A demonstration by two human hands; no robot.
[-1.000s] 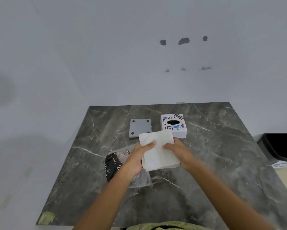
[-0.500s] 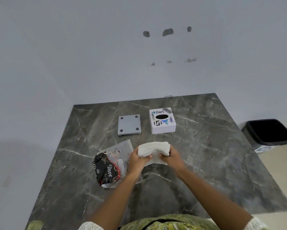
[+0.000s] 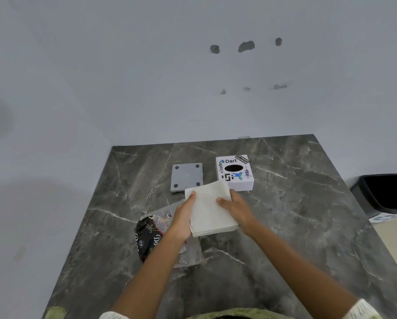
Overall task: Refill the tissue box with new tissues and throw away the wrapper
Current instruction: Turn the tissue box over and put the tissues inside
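A thick white stack of tissues (image 3: pixel 210 207) is held flat between both hands above the dark marble table (image 3: pixel 296 226). My left hand (image 3: pixel 183 216) grips its left edge and my right hand (image 3: pixel 235 207) grips its right edge. Just beyond the stack stands the white tissue box (image 3: pixel 235 173), covered in stickers, with a dark oval opening on top. To the left of the box lies its grey base plate (image 3: pixel 187 177), flat, with dark dots at the corners. The black and clear plastic wrapper (image 3: pixel 151 236) lies on the table under my left forearm.
A black waste bin (image 3: pixel 386 194) stands on the floor past the table's right edge. A pale wall with a few small holes rises behind the table. Bare marble stretches to the right of the box and along the near edge.
Half a second ago the stack was folded or tilted edge-on between my hands; now it lies flat and spread, closer to the tissue box. The view has shifted slightly.
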